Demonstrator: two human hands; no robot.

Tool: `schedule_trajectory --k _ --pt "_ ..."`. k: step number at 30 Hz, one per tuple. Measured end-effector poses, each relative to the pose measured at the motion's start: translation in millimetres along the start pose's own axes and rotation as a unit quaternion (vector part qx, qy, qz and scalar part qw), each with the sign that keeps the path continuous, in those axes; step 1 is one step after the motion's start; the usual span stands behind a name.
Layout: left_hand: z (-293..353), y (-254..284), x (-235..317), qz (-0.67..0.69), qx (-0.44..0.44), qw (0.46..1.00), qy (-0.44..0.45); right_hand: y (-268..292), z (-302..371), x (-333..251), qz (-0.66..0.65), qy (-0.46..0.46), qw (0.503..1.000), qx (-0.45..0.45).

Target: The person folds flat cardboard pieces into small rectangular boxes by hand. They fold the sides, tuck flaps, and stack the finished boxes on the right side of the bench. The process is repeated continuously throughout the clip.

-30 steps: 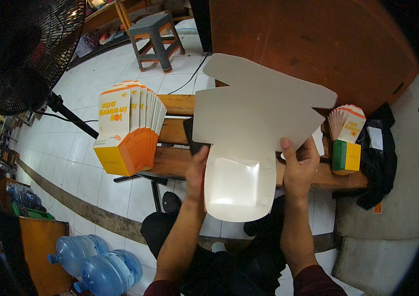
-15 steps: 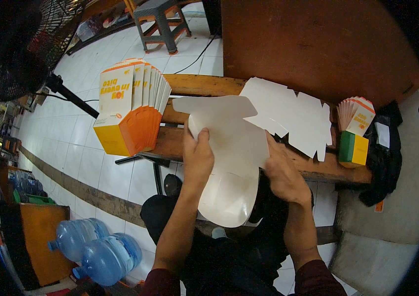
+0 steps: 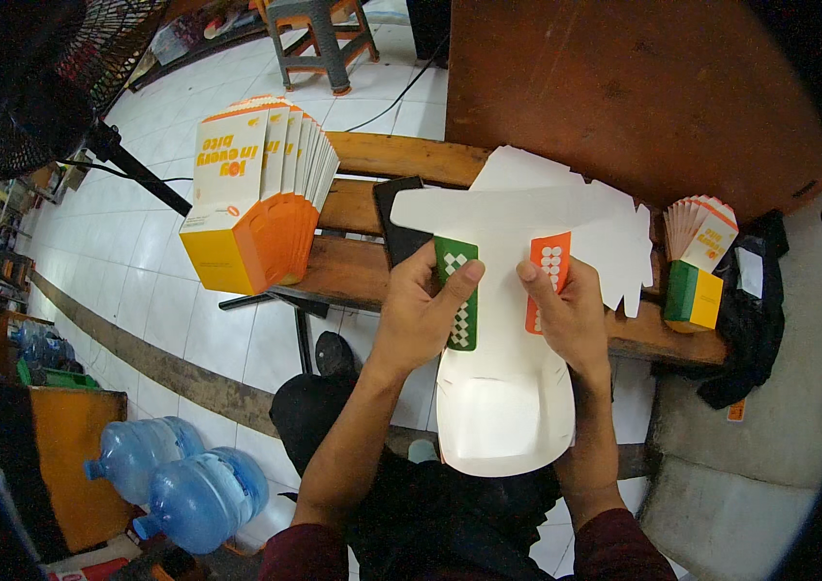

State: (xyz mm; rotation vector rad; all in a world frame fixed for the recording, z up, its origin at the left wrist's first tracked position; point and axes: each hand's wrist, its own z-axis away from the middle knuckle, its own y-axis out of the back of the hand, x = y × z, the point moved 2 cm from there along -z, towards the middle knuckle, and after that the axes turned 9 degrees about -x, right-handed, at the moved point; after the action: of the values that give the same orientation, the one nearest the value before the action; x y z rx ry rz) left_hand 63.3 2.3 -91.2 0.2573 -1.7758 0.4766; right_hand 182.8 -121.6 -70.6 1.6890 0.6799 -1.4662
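A partly folded white paperboard food box [image 3: 503, 261] is between my hands, above my lap. Its near end forms a rounded tray with raised walls, and its far end is a flat panel with a wide top flap. My left hand [image 3: 421, 315] grips the left edge, thumb on a green side flap [image 3: 456, 334] with white diamonds that is turned inward. On the right edge, my right hand [image 3: 571, 315] presses its thumb on an orange side flap [image 3: 554, 254] with white dots, also turned inward. The fingers behind the board are hidden.
Flat white box blanks [image 3: 614, 232] lie on a wooden bench [image 3: 358, 261], near a dark flat object [image 3: 396, 218]. Nested boxes stand at left [image 3: 246, 208] and a smaller stack [image 3: 697, 252] at right. A fan [image 3: 72, 97] and water bottles [image 3: 203, 494] are on the left.
The box has moved right and slightly nearer. Both side flaps are now turned inward, showing their green and orange faces. My thumbs have come onto them, and a dark flat object shows behind.
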Motion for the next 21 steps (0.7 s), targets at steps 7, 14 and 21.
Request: schedule_trajectory --k 7,14,21 --pt "-1.6 6.7 5.1 -0.17 0.166 0.971 -0.006 6.3 -4.3 -3.6 -0.036 0.099 0.988 0.116" --pt "-2.1 12.7 2.7 -0.203 0.167 0.965 0.008 21.6 -2.6 5.4 -0.072 0.065 0.995 0.029" --pt "-4.0 8.1 4.3 -0.122 0.22 0.967 -0.048 25.2 8.9 -6.2 0.091 0.192 0.946 0.244"
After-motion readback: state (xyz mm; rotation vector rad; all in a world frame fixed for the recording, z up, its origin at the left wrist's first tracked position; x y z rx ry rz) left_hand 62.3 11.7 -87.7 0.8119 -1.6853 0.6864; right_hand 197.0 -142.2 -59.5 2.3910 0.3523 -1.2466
